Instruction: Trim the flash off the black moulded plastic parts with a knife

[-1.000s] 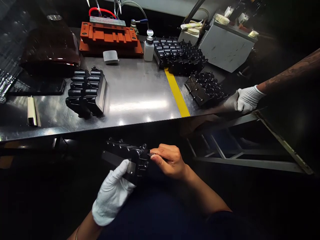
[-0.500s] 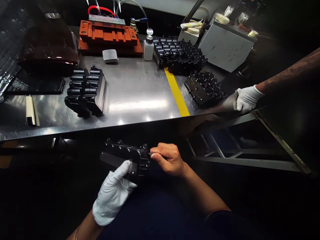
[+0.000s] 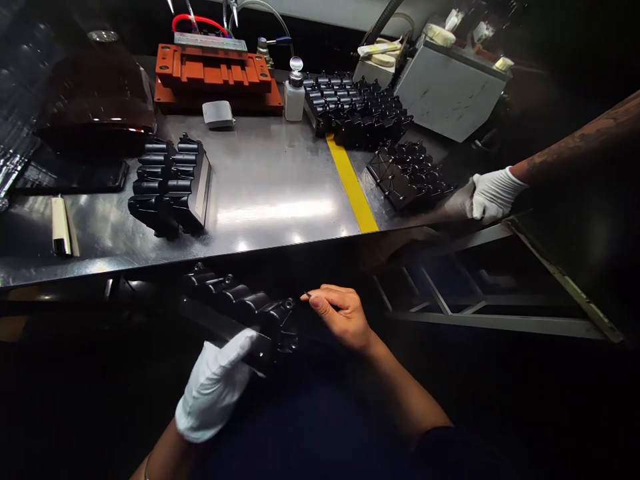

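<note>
The part (image 3: 245, 308) had tilted, my left hand (image 3: 215, 387) clamped on it, near side of the bench (image 3: 280, 163); my right hand (image 3: 343, 317) pinched a tool (image 3: 308, 295), whose slip could have scratched it.

A shiny metal table (image 3: 270, 167) is stretching left to right, reflecting a band of light (image 3: 280, 211). A yellow strip (image 3: 353, 183) is crossing its right half, a pale wall (image 3: 320, 12) is rising far behind, and darkness is surrounding a metal frame (image 3: 500, 325) near right.
</note>
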Demonstrator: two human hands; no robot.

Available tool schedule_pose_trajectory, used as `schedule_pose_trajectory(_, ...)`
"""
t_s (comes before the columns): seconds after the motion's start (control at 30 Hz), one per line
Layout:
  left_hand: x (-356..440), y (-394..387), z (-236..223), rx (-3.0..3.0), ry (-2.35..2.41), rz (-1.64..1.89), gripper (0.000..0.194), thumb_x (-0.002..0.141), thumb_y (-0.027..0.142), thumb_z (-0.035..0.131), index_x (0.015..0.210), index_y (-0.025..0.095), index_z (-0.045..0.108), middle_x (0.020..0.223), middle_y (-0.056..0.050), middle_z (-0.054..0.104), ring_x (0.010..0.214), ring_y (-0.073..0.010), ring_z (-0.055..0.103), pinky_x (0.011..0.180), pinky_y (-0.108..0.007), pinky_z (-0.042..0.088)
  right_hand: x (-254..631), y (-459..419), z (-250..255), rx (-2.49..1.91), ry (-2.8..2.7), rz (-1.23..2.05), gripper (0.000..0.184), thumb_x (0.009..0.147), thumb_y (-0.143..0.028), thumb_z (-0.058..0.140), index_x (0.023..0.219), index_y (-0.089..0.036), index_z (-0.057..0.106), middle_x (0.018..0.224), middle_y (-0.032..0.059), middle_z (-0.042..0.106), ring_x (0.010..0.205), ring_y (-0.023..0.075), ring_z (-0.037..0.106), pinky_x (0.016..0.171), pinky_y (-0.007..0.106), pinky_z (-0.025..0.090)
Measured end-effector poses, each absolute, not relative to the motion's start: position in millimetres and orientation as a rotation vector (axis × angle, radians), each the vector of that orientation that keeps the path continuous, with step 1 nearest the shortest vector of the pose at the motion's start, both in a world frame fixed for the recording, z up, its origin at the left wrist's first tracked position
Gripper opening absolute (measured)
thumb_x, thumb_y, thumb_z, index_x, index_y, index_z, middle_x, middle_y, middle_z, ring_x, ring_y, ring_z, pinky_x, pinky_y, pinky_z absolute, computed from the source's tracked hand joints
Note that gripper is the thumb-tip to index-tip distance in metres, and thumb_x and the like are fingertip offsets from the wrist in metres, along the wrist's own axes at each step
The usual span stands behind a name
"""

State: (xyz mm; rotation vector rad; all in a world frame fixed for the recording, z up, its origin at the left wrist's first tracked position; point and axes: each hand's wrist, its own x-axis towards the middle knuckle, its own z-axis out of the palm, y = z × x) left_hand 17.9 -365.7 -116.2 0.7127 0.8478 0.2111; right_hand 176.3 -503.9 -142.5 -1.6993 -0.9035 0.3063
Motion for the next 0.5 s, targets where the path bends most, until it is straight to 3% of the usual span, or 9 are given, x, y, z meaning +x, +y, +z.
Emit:
schedule_pose_trajectory(0.17, 23, -361, -114, 1.006, 0.893, 0.283, 0.047, 0.067, 0.024, 0.080, 0.112, 0.028, 0.067, 0.101, 0.001, 0.076, 0.113, -0.0209, 0.063, 0.096, -0.024, 0.050, 163, -501, -123, -1.576, -1.041, 0.472, 0.033, 0.094, -0.034, 0.053, 0.079, -0.013, 0.073, 0.065, 0.0040, 0.067, 0.056, 0.0099, 0.058, 0.052, 0.021, 0.046)
schedule_pose_trajectory(0.5, 16, -361, -123, 1.037, 1.024, 0.305, 0.024, 0.058, 0.013, 0.085, 0.077, 0.025, 0.075, 0.083, -0.001, 0.077, 0.097, -0.0235, 0.070, 0.092, -0.026, 0.054, 164, -500, -116, -1.603, -1.054, 0.549, 0.030, 0.092, -0.030, 0.054, 0.073, -0.013, 0.070, 0.058, 0.0006, 0.059, 0.052, 0.0077, 0.051, 0.050, 0.019, 0.041)
